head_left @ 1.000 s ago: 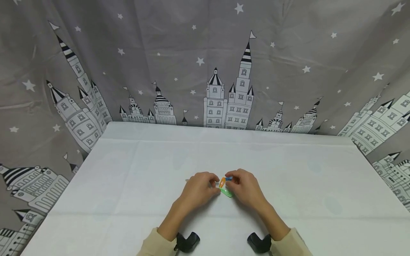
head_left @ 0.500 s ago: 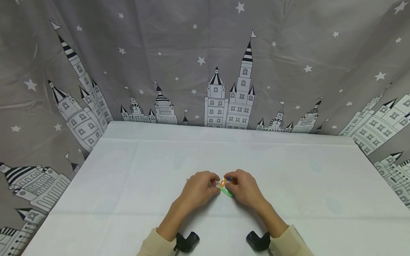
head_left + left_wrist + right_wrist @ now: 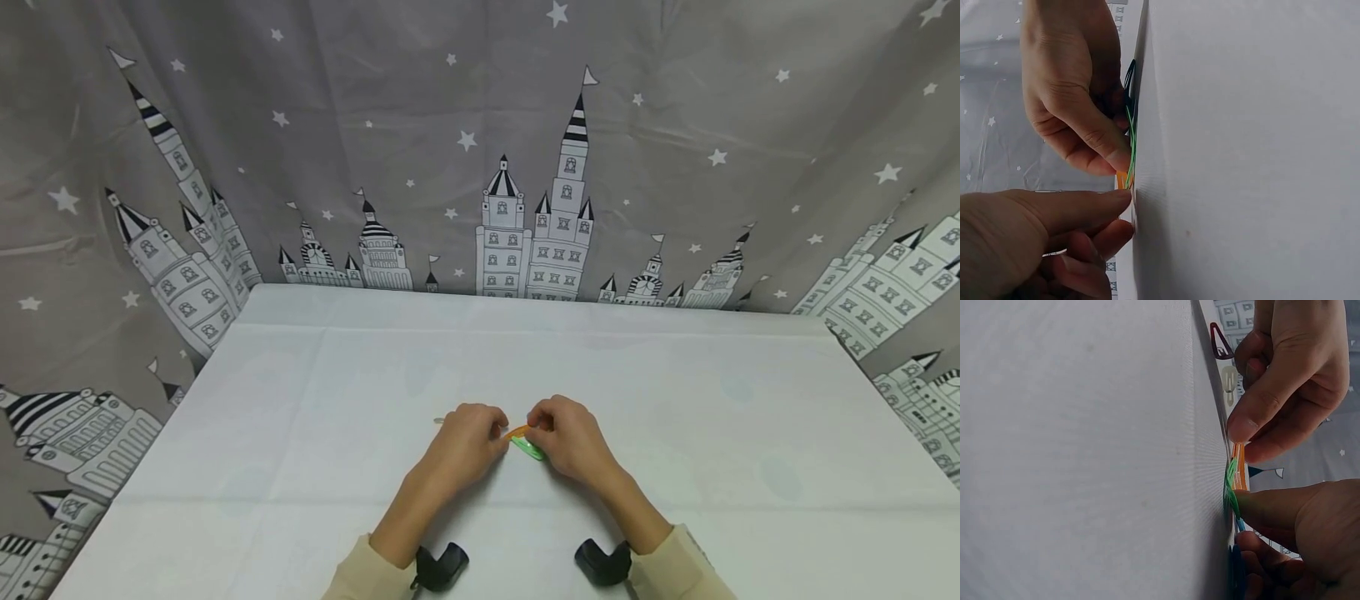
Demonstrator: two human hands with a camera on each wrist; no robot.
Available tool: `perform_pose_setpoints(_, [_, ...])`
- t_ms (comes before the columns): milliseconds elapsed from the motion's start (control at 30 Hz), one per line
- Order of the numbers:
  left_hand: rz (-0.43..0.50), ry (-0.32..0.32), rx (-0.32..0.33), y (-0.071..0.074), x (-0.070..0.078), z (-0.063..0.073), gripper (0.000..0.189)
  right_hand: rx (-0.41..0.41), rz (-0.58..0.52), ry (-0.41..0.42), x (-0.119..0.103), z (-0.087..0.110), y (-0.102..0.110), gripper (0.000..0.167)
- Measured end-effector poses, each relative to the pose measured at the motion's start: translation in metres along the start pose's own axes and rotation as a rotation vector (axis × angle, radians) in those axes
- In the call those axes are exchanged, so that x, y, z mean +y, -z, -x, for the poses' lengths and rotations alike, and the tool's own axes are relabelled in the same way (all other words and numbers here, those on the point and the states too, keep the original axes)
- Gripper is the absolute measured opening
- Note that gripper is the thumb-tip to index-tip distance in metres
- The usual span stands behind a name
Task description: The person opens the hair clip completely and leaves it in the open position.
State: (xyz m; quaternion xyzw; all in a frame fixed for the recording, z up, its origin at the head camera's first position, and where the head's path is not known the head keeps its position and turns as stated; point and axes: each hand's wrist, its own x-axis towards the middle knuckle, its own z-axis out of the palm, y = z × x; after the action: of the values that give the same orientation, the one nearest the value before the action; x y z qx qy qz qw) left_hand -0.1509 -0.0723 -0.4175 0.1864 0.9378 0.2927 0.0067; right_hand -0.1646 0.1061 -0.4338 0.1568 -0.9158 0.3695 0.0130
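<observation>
My left hand [image 3: 468, 437] pinches one end of an orange snap hair clip [image 3: 519, 432] between thumb and finger. At the clip's other end, the thumb and fingers of my right hand [image 3: 572, 437] grip it. A green hair clip [image 3: 528, 448] lies just in front, by the right thumb; in the right wrist view the green clip [image 3: 1232, 481] overlaps the orange one. Blue shows beside the right fingers in that view, probably a blue clip [image 3: 1240, 524], partly hidden. Another dark blue thing [image 3: 1237, 572] is below it.
A dark red hair clip [image 3: 1221, 342] and a cream one [image 3: 1229, 381] lie beyond my left hand. The white table cover [image 3: 300, 400] runs back to a grey curtain [image 3: 420, 108] printed with castles. Black wrist mounts [image 3: 441, 567] sit at both cuffs.
The orange clip has turned from standing lengthwise to lying slanted across between both hands. The blue piece at my right fingertips is no longer visible in the head view. The hands barely shifted.
</observation>
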Motion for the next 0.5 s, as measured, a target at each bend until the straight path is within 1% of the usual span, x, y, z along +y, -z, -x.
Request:
perform_pose_setpoints(200, [0.028, -0.002, -0.002, -0.0008, 0.0000, -0.0012, 0.004, 0.001, -0.005, 0.001, 0.0001, -0.0001, -0.0006, 0.014])
perform_pose_setpoints(300, [0.045, 0.006, -0.008, -0.0012, 0.0004, -0.0017, 0.005, -0.001, -0.003, -0.002, 0.0005, 0.0002, -0.0010, 0.013])
perform_pose_setpoints(500, [0.049, 0.009, -0.006, -0.0018, -0.0002, -0.0018, 0.007, -0.012, 0.014, -0.007, 0.0002, 0.0005, -0.0009, 0.007])
